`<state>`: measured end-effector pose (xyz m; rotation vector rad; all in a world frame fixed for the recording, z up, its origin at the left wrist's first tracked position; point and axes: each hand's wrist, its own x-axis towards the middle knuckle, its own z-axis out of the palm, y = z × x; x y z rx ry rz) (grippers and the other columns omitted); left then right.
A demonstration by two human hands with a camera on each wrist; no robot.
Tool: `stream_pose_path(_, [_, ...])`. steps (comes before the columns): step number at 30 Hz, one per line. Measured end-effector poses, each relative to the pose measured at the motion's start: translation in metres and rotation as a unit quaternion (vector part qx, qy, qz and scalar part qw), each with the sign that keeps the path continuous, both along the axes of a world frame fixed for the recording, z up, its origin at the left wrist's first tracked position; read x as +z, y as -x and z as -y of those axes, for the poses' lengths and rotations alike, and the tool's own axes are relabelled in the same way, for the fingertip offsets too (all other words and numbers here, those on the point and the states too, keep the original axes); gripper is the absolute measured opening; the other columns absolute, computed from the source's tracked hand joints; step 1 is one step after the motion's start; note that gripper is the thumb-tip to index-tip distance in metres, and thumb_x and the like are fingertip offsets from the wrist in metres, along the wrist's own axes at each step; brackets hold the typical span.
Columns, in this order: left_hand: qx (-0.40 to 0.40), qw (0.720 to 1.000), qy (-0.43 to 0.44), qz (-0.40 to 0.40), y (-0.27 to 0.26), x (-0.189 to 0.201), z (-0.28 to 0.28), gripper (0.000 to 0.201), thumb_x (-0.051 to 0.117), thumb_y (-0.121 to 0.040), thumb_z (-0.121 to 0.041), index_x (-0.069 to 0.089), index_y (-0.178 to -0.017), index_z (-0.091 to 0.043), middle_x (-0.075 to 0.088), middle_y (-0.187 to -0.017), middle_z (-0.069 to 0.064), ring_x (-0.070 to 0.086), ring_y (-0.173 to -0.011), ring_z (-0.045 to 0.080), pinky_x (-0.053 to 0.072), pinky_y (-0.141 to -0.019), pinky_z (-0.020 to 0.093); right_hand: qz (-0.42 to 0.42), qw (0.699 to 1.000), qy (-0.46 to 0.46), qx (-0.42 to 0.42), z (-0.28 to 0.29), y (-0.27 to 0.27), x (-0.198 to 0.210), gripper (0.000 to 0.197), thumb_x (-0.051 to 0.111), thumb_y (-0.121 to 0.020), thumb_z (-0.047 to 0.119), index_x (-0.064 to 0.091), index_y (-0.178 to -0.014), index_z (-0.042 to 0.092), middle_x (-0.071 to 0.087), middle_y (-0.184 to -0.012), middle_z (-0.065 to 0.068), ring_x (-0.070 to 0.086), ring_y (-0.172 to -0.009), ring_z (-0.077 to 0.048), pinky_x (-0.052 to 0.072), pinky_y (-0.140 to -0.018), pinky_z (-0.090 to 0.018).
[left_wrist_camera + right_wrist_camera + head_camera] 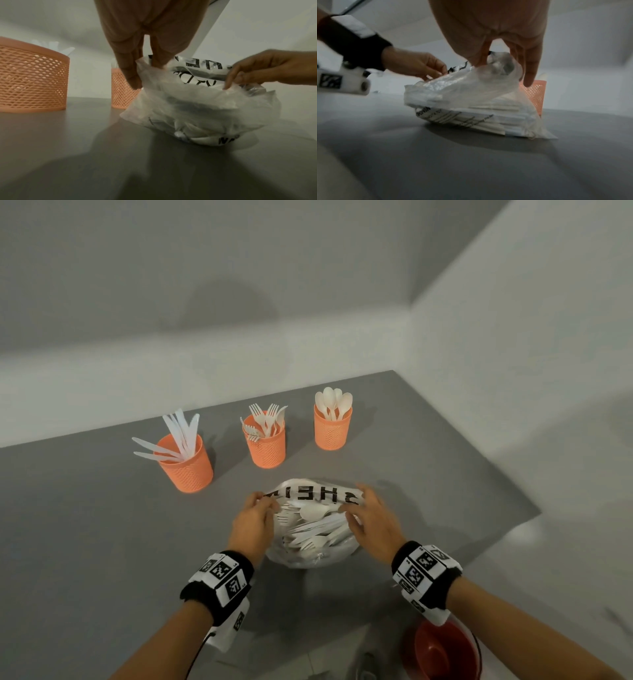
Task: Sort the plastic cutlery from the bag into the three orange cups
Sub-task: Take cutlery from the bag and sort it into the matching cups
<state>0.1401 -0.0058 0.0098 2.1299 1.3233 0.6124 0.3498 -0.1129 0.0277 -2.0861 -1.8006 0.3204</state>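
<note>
Both hands hold the bag (313,529) by its mouth. Left hand (251,520) pinches the left edge of the film, thumb and fingers closed on it; in the left wrist view the fingers (130,70) run down beside the plastic and their tips are lost behind it. Right hand (371,520) pinches the right edge; in the right wrist view the thumb and one finger close on a bunched fold, the outer fingers (529,70) hang straight and free of it.

Bag lies on the grey table (102,525), near its front, between the hands, mouth spread. White cutlery (317,530) shows through the opening: a spoon bowl and fork tines are clear, the rest is a tangle of handles. Black lettering on the far lip reads reversed and is partly folded over.

Three orange cups stand in a row behind the bag, apart from it. Left cup (186,463) holds knives, middle cup (265,445) forks, right cup (332,426) spoons.

Wrist views are dim and smeared. Left wrist view shows only two cups, the nearer cut off at the frame edge. Right wrist view shows one cup, mostly hidden behind the bag.

Red bowl (445,652) sits low right, partly covered by the right forearm.
</note>
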Motion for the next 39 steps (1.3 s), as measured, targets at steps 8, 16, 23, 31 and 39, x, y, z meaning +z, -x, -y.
stream_pose_path(8, [-0.085, 0.990, 0.062, -0.094, -0.032, 0.015, -0.005, 0.065, 0.045, -0.081, 0.005, 0.030, -0.142, -0.011, 0.036, -0.142, 0.013, 0.048, -0.122, 0.035, 0.038, -0.101, 0.038, -0.048, 0.994, 0.053, -0.079, -0.018, -0.016, 0.005, 0.063, 0.043, -0.084, -0.004, 0.033, -0.142, 0.016, 0.044, -0.141, -0.010, 0.053, -0.115, -0.031, 0.045, -0.094, -0.036])
stream_pose_path(16, [-0.132, 0.977, 0.055, -0.156, -0.121, 0.028, -0.027, 0.065, 0.046, -0.087, -0.006, 0.023, -0.146, -0.022, 0.046, -0.129, 0.018, 0.051, -0.116, 0.036, 0.039, -0.100, 0.040, -0.074, 0.986, 0.045, -0.145, -0.012, -0.098, 0.013, 0.069, 0.046, -0.080, -0.008, 0.028, -0.144, 0.011, 0.033, -0.147, -0.011, 0.053, -0.114, -0.034, 0.046, -0.094, -0.036])
stream_pose_path(23, [-0.180, 0.977, 0.005, -0.116, -0.225, 0.037, -0.043, 0.055, 0.049, -0.093, -0.021, 0.029, -0.143, -0.019, 0.050, -0.127, 0.017, 0.051, -0.116, 0.034, 0.039, -0.098, 0.037, -0.009, 0.973, 0.048, -0.227, -0.017, -0.180, 0.020, 0.070, 0.053, -0.081, -0.002, 0.024, -0.144, 0.012, 0.012, -0.154, -0.017, 0.037, -0.131, -0.034, 0.038, -0.105, -0.035])
stream_pose_path(31, [-0.192, 0.970, -0.004, -0.147, -0.294, 0.040, -0.063, 0.066, 0.052, -0.086, -0.002, 0.027, -0.144, -0.020, 0.051, -0.129, 0.014, 0.054, -0.115, 0.032, 0.043, -0.095, 0.040, 0.167, 0.984, -0.013, -0.059, -0.036, -0.209, 0.029, 0.032, 0.061, -0.081, 0.003, 0.062, -0.112, 0.005, 0.057, -0.106, -0.011, 0.057, -0.097, -0.028, 0.047, -0.079, -0.035])
stream_pose_path(39, [-0.161, 0.983, 0.027, -0.086, -0.285, 0.043, -0.066, 0.043, 0.047, -0.092, -0.010, 0.046, -0.134, -0.014, 0.054, -0.128, 0.016, 0.052, -0.115, 0.030, 0.039, -0.098, 0.033, 0.056, 0.949, 0.304, -0.054, -0.090, -0.246, 0.030, 0.058, 0.072, -0.078, 0.035, 0.050, -0.120, 0.001, 0.056, -0.117, -0.011, 0.052, -0.116, -0.026, 0.039, -0.087, -0.027])
